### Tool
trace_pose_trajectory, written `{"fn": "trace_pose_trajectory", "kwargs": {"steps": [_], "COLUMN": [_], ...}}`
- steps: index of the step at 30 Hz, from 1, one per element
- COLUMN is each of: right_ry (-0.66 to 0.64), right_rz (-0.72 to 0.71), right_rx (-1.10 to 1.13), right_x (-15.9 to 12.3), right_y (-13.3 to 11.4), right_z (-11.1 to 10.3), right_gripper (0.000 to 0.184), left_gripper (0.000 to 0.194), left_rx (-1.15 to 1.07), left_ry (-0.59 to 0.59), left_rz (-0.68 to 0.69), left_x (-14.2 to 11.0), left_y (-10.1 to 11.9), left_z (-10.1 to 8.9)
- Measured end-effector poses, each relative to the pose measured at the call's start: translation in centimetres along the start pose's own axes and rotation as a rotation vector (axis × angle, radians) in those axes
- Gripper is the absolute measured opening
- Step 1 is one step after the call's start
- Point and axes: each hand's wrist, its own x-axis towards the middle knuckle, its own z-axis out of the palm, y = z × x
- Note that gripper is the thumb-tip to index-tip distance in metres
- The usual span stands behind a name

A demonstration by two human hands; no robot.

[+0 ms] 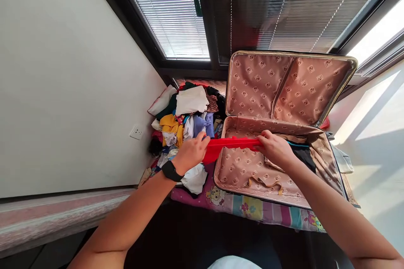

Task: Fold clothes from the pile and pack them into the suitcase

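Observation:
Between my two hands a piece of red cloth (pixel 232 143) is stretched out; its exact kind I cannot make out. My left hand (pixel 193 149), with a black watch (pixel 171 171) on the wrist, pinches its left end. At the other end my right hand (pixel 275 148) grips it with thumb and fingers. The cloth hangs above the left part of an open suitcase (pixel 238 168) lined in patterned pinkish brown. Dark folded clothing (pixel 303 155) lies in the suitcase's right part, partly behind my right arm.
A heap of mixed clothes (pixel 170 124) is piled left of the suitcase, against the wall. The raised lid (pixel 252 84) leans toward a window with blinds (pixel 176 12). Under the suitcase lies a colourful cartoon-print mat (pixel 246 210). A wall socket (pixel 136 132) is at the left.

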Motion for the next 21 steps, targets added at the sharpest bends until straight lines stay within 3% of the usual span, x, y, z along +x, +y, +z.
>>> {"fn": "trace_pose_trajectory", "kwargs": {"steps": [3, 6, 10, 13, 16, 18, 21], "right_ry": [-0.009, 0.056, -0.195, -0.164, -0.031, -0.008, -0.042], "right_rz": [-0.082, -0.103, 0.086, 0.192, 0.252, 0.321, 0.414], "right_rx": [0.106, 0.391, 0.752, 0.764, 0.618, 0.529, 0.483], "right_x": [1.3, 2.1, 1.2, 0.0, -0.4, 0.0, 0.8], "right_y": [-0.6, -0.9, -2.0, -4.1, -6.1, -6.4, -5.1], "right_z": [-0.3, -0.8, -2.4, -3.6, -3.8, -3.1, -1.8], "right_gripper": [0.022, 0.009, 0.005, 0.009, 0.015, 0.018, 0.014], "left_gripper": [0.038, 0.016, 0.009, 0.01, 0.028, 0.044, 0.048], "left_rx": [-0.037, -0.092, -0.157, -0.241, -0.581, -0.895, -1.227], "left_ry": [-0.001, -0.013, 0.09, 0.118, -0.148, -0.334, -0.394], "left_rz": [-0.016, 0.035, 0.051, -0.125, -0.211, -0.224, -0.278], "left_x": [0.1, 0.4, 0.9, 1.1, 1.1, 0.8, 0.4], "left_y": [0.1, -0.5, -1.3, -1.1, 0.0, 0.9, 1.7], "left_z": [-0.2, -0.4, -1.1, -1.7, -1.3, -0.3, 1.3]}}
